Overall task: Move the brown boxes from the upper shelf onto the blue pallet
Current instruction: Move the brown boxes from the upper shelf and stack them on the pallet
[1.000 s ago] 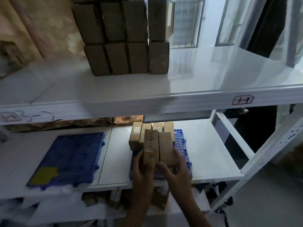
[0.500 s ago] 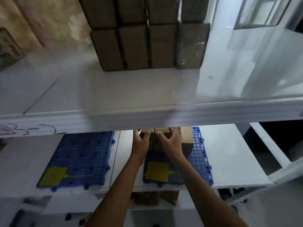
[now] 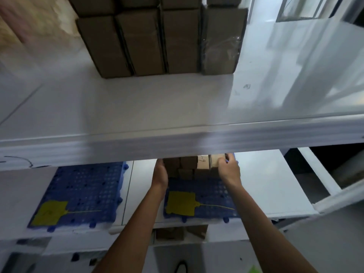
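Several brown boxes (image 3: 188, 167) stand grouped at the back of the right blue pallet (image 3: 208, 196) on the lower shelf, their tops hidden by the upper shelf's edge. My left hand (image 3: 161, 172) lies flat against the group's left side. My right hand (image 3: 228, 170) curls its fingers around the rightmost box. A larger stack of brown boxes (image 3: 157, 40) stands at the back of the upper shelf (image 3: 137, 107); its rightmost box carries clear tape.
A second blue pallet (image 3: 84, 192) with a yellow tag (image 3: 49, 212) lies to the left on the lower shelf. Another yellow tag (image 3: 180, 202) rests on the right pallet. More boxes (image 3: 177, 232) sit on a shelf below. White rack braces (image 3: 319, 174) stand at right.
My hands have spread from the front of the boxes on the pallet to the group's left and right sides. The view has moved closer and the upper stack looks larger.
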`<control>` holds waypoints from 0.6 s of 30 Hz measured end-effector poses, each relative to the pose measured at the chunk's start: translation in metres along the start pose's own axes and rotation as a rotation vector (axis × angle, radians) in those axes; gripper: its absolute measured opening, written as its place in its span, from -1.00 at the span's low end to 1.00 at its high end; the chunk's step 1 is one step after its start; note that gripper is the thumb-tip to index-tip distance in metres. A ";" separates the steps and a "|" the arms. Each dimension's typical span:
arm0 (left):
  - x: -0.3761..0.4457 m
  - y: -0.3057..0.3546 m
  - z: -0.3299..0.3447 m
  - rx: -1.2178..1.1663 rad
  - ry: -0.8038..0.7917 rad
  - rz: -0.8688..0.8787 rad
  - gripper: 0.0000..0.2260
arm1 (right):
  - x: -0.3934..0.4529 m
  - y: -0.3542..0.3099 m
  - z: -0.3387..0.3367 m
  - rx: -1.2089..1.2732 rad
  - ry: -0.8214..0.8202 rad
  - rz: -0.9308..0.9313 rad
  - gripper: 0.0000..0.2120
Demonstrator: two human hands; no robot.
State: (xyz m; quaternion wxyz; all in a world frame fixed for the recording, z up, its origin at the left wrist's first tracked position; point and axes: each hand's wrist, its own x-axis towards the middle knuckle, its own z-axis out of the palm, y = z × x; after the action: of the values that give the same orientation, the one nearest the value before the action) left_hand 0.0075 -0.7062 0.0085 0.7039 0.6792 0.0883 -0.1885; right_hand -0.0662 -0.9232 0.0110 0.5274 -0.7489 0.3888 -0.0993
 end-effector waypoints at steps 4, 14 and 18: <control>-0.004 -0.001 0.002 0.007 0.038 -0.034 -0.59 | 0.005 0.002 -0.007 -0.031 -0.038 -0.004 -0.56; -0.057 0.053 -0.015 0.124 0.110 0.031 -0.49 | -0.032 -0.041 -0.053 -0.144 -0.045 -0.135 -0.49; -0.093 0.103 -0.029 0.134 0.135 0.185 -0.51 | -0.062 -0.078 -0.074 -0.161 -0.038 -0.262 -0.50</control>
State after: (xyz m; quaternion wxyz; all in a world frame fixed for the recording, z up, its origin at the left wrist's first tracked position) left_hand -0.0334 -0.6636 0.1373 0.6636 0.7411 0.0597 -0.0823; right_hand -0.1121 -0.9228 0.1264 0.4553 -0.8349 0.2844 -0.1216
